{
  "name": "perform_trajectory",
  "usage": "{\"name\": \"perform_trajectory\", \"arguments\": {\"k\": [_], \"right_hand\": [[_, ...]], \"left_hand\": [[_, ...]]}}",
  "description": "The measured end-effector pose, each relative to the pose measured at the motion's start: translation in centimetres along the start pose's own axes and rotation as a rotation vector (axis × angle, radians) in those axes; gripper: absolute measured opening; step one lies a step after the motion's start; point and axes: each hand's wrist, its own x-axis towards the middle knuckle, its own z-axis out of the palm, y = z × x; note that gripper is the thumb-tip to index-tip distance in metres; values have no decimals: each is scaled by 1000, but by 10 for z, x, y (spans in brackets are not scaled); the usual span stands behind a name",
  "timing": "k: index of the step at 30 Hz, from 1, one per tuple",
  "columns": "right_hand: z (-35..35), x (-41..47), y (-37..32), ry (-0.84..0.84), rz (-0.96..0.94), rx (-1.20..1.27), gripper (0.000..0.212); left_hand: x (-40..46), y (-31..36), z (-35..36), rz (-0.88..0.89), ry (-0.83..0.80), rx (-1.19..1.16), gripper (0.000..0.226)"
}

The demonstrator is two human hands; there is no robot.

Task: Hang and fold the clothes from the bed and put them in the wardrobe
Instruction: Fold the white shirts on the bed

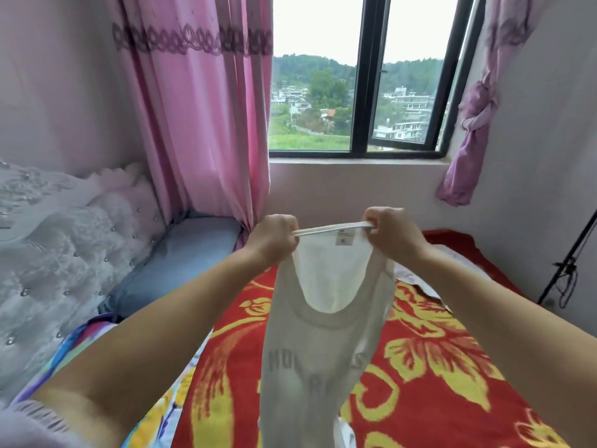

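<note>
Tank top (pixel 326 344), white, thin knit, held up over the bed (pixel 436 350) at chest height, hanging free below the grip. Faint grey lettering shows through from the other side, small label at the neck. Judging by the drape: very light, fully limp, no stiffness, will not hold any shape on its own. Not slippery, not fragile, but the straps look like they could stretch if pulled hard.

Left hand (pixel 273 239) has fingers curled round one shoulder strap; right hand (pixel 392 236) has fingers curled round the other. Strap band pulled taut between the two fists. That is the sensible hold: shoulder points, one per hand, so the body hangs straight. For folding I'd lay it flat on the bed first. For hanging, feed a hanger in through the neck while one hand keeps a strap. No hanger in view.

Counts: one tank top in hand. One more pale garment (pixel 420 276) seems to lie on the bed behind the right forearm, mostly hidden, can't tell what it is. Wardrobe not in view.

Around: one red and yellow floral blanket (pixel 452 383) on the bed, one grey pillow (pixel 181 253) at the tufted headboard (pixel 58 253), two pink curtains (pixel 200 124), one window (pixel 361 92), one black stand (pixel 568 263) at the right wall.
</note>
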Motion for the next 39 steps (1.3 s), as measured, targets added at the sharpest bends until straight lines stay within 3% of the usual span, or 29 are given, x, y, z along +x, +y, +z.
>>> {"name": "perform_trajectory", "arguments": {"k": [4,7,10,13,18,20,22,24,27,29,32,35,39], "right_hand": [[-18,14,29,-50,124,-44,20],[-23,16,37,-205,220,198,27],[-28,17,28,-252,160,370,34],[-47,22,19,-324,82,381,38],[-76,29,31,-803,180,449,48],[-82,32,39,-971,227,498,63],[-84,32,43,-1053,239,514,57],[-82,30,44,-996,256,495,45],[-73,25,44,-747,281,446,40],[-62,21,39,-556,252,399,29],[-45,20,25,-351,254,449,30],[-34,16,-7,-344,189,573,27],[-17,6,-60,-321,38,657,29]], "left_hand": [[-1,-37,-20,-172,130,-363,34],[0,-40,-39,-61,137,-608,39],[0,-40,-51,80,62,-618,34],[3,-48,-65,195,-103,-506,43],[8,-64,-78,91,-374,-316,47],[10,-72,-77,50,-408,-360,41],[11,-78,-77,-20,-449,-504,33],[12,-82,-79,-89,-514,-624,28],[11,-84,-77,-150,-549,-733,28],[9,-77,-73,-185,-509,-836,27],[9,-45,-64,-228,-423,-1004,20],[4,5,-50,-285,-406,-1188,9],[0,54,-32,-391,-389,-1436,14]]}}
